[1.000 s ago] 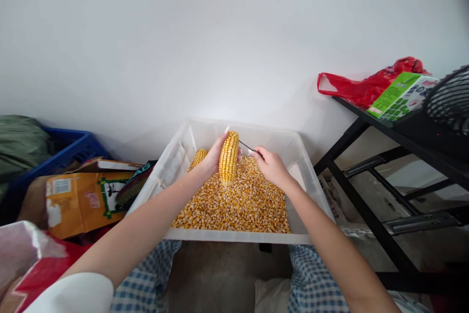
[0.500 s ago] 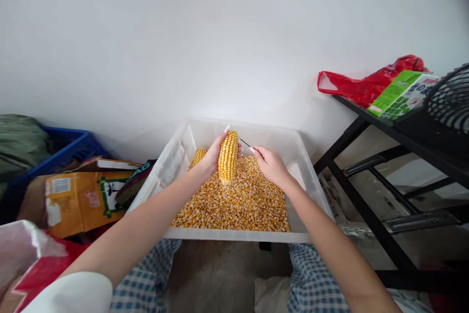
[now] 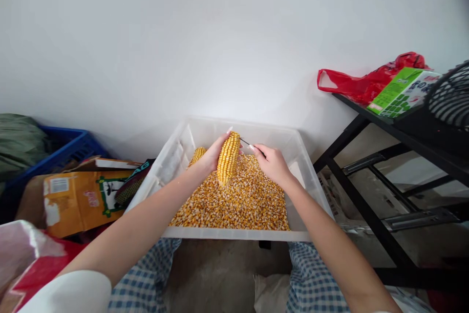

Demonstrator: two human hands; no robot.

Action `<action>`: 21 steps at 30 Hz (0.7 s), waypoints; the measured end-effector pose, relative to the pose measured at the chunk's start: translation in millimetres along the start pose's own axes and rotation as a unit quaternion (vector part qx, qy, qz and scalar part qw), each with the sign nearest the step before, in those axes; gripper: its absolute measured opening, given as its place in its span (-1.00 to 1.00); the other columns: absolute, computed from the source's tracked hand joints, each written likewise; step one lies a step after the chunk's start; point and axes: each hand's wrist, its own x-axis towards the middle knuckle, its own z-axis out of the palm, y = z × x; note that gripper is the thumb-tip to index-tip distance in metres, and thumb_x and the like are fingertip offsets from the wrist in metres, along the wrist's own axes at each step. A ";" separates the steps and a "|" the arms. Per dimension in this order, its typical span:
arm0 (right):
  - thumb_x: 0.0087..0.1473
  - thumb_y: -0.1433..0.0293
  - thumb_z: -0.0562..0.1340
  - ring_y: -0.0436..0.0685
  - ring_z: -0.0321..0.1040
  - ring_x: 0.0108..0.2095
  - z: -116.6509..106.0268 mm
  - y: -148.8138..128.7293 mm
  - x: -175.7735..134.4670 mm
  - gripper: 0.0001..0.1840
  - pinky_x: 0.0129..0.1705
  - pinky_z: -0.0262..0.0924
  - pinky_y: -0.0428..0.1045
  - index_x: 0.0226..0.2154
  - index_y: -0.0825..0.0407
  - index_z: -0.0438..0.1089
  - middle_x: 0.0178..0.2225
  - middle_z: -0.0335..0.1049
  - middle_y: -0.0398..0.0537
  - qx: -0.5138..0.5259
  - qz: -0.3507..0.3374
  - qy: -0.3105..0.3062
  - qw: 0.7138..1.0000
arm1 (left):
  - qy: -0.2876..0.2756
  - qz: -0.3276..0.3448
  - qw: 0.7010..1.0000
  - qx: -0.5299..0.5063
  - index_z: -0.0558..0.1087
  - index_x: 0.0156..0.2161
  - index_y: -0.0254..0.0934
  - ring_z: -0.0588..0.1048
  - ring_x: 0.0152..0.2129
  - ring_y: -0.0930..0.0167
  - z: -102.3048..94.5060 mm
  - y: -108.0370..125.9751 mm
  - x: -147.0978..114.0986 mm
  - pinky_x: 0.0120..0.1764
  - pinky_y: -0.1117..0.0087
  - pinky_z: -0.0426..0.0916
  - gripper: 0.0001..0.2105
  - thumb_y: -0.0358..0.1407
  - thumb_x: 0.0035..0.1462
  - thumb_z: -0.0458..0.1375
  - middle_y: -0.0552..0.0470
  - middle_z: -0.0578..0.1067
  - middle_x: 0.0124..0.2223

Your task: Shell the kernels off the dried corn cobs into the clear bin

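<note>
One corn cob (image 3: 228,159), gripped in my left hand (image 3: 214,155), leans above a plastic bin (image 3: 234,234) of kernels (image 3: 234,210), likely so strays land inside; remotely, I see my right hand (image 3: 271,162) clasping a slim tool (image 3: 245,141).

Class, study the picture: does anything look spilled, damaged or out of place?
Around the work, nothing stands out: the loose kernels lie inside the tub. At left, the orange cardboard looks damaged: a ragged pale patch breaks its surface.
</note>
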 end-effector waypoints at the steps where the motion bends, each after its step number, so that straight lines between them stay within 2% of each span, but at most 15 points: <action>1: 0.12 0.26 -0.08 0.05 0.28 -0.45 -1.0 -0.6 -0.2 -0.63 -0.38 0.05 -0.11 -0.29 0.02 0.38 -0.42 0.41 -0.03 -0.004 0.002 0.001 1.000 | 0.001 0.001 1.000 0.008 0.41 -0.29 -0.34 0.46 -0.56 0.40 -0.1 0.1 0.4 -0.48 0.38 0.38 -0.64 -0.05 -0.03 0.04 -0.05 0.48 -0.44; 9: 0.12 0.22 -0.10 -0.01 0.16 -0.59 -2.9 -0.5 -1.4 -0.58 -0.49 -0.05 -0.12 -0.38 0.04 0.40 -0.58 0.34 -0.08 -0.039 0.002 -0.014 0.999 | 0.018 0.031 0.996 0.087 0.38 -0.27 -0.32 0.44 -0.64 0.40 1.2 -3.4 4.0 -0.60 0.42 0.33 -0.59 0.00 -0.10 0.08 0.00 0.44 -0.49; 21: 0.11 0.21 -0.08 -0.01 0.18 -0.58 -2.2 -0.3 -1.2 -0.58 -0.50 -0.06 -0.12 -0.39 0.05 0.41 -0.57 0.36 -0.07 -0.017 0.009 -0.020 1.000 | 0.037 0.075 0.984 0.157 0.35 -0.25 -0.32 0.44 -0.62 0.40 1.3 -4.4 2.3 -0.59 0.44 0.31 -0.55 0.05 -0.09 0.05 -0.04 0.45 -0.46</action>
